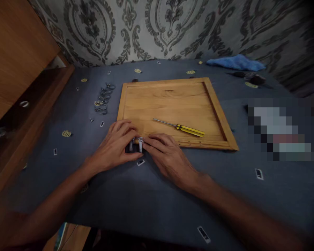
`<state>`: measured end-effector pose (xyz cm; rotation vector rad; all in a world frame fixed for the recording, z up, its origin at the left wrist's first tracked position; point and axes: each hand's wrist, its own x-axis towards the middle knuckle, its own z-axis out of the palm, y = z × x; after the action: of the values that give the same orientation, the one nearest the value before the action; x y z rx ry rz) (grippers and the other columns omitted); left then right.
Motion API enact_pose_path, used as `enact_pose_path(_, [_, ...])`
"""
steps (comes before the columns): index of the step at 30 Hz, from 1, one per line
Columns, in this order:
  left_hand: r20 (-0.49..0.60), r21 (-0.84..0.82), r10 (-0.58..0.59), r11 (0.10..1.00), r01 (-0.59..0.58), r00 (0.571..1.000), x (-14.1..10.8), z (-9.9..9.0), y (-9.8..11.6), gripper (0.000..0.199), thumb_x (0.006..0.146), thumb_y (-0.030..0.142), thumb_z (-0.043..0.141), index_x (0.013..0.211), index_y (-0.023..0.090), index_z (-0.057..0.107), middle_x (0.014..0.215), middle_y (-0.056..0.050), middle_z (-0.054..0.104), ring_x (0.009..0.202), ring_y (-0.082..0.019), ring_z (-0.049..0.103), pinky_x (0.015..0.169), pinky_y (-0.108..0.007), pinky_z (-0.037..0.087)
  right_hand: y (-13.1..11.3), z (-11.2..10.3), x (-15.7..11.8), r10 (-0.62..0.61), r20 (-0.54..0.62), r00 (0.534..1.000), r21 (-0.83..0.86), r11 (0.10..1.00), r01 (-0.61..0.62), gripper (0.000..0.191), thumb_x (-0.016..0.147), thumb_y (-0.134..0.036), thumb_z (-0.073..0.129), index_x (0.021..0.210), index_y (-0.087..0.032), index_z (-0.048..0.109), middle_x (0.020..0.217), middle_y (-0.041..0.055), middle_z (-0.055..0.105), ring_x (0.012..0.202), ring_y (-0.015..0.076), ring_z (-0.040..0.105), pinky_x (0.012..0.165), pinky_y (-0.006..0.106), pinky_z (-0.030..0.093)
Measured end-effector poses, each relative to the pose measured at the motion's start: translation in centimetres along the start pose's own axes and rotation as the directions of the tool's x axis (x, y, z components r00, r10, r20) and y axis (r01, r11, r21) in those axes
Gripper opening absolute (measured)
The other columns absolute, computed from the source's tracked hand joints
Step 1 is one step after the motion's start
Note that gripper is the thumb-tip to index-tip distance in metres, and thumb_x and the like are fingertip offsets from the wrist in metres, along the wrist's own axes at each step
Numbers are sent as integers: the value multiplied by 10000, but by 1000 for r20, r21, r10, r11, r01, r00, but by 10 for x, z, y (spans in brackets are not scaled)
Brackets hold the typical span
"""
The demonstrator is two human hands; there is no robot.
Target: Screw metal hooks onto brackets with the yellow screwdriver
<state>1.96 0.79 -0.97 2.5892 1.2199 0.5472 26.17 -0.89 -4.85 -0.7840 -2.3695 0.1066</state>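
A shiny metal hook sits at the near edge of a shallow wooden tray-like panel, left of the edge's middle. My left hand is closed around the hook, thumb below and fingers above on the panel. The fingertips of my right hand are pressed together against the hook's upper end; whatever they pinch is hidden. Several small holes dot the near rail to the right of my right hand. A yellow-and-black screwdriver lies on the panel, its tip pointing left.
Several similar metal hooks lie in a row left of the panel, with small screws below them. A blue cloth and a dark tool rest at the back right. Wooden furniture borders the left side.
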Motion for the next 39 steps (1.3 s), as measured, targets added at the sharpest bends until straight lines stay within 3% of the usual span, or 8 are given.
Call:
enact_pose_path(6, [-17,-3,10,1000,-10,1000,0,2,0,453,882,505,863,1178,199,708,1333,-132,690,1411,-380,520,1193,-576,457,-1,0,2,-18,-30,999,-38,999,17,278,1056,-90,551,1222,-126,772,1267,107,805,1189,285,673,1017,450,596])
enact_pose_path(13, [-38,-33,17,999,-19,999,-1,3,0,415,883,441,871,1166,180,715,1305,-135,698,1393,-380,525,1168,-572,481,0,0,2,-6,-42,999,-6,1000,6,300,1044,-70,554,1236,-148,771,1264,105,808,1194,287,700,1005,467,627])
enact_pose_path(21, [-32,-39,13,999,-14,999,0,1,2,385,891,434,866,1153,198,710,1271,-121,698,1388,-379,533,1162,-565,487,0,-4,-2,37,-152,988,79,997,-25,291,1021,-33,570,1245,-79,750,1216,149,816,1164,281,734,1000,473,653])
enact_pose_path(39, [18,-73,-15,997,16,1000,2,-5,4,397,907,416,863,1200,225,675,1279,-99,696,1365,-349,554,1156,-545,480,-2,-4,-2,45,-144,989,70,997,-35,276,1044,-47,531,1214,-87,744,1201,135,821,1154,281,722,976,480,632])
